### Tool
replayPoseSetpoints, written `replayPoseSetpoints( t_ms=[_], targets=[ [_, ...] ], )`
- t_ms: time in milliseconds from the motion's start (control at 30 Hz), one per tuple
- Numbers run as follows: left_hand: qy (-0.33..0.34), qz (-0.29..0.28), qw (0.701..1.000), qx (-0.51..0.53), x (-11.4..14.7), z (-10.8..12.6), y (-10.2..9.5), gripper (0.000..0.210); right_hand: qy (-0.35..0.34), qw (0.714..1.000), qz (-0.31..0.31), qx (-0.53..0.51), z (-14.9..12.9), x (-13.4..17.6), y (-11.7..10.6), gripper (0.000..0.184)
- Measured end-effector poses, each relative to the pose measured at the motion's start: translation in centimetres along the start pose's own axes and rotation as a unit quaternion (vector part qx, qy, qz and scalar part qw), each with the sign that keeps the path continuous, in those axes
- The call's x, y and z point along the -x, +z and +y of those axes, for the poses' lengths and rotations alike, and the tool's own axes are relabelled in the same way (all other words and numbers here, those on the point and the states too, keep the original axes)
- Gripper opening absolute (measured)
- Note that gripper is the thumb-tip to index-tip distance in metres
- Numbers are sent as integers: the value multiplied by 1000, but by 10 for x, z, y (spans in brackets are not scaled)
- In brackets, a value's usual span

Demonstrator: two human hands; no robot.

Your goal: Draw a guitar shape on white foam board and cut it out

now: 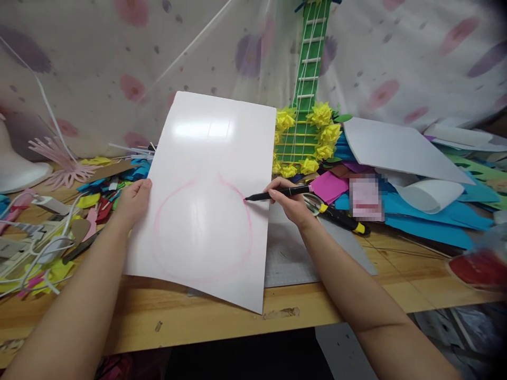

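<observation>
A white glossy sheet (214,153) is tilted up above the table, its left edge gripped by my left hand (137,203). Faint pink lines on it form a large rounded outline with a gap at the top. My right hand (291,200) holds a black marker pen (257,195), whose tip touches the sheet on the right side of the pink curve. Beneath the sheet lies a grey cutting mat (293,264). Just beyond my right hand rest a black and yellow utility knife (344,219) and a pair of scissors (312,203), partly hidden.
A green guitar-shaped craft (311,68) with yellow paper flowers stands behind the sheet. Blue and white sheets (407,150) are piled at right. Power strips with white cables (47,248) and coloured scraps cover the left. The wooden table's front edge (222,327) is near me.
</observation>
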State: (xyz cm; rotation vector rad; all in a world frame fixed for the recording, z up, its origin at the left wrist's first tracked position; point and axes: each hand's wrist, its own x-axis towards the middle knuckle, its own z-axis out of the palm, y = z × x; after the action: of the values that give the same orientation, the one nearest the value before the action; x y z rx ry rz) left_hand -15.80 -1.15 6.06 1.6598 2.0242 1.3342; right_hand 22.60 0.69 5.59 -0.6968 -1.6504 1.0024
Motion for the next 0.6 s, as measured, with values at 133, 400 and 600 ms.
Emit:
replayPoseSetpoints(
  t_ms=[133, 400, 600],
  targets=[
    [-10, -13, 1000, -9, 0, 0, -1, 36, -13, 1000, 15, 4, 1, -5, 4, 16],
    [-3, -6, 1000, -21, 2, 1, -1, 36, 1, 999, 22, -39, 14, -8, 3, 14],
    [-14, -5, 999, -30, 3, 2, 0, 36, 7, 995, 25, -98, 17, -10, 1, 15]
  ],
)
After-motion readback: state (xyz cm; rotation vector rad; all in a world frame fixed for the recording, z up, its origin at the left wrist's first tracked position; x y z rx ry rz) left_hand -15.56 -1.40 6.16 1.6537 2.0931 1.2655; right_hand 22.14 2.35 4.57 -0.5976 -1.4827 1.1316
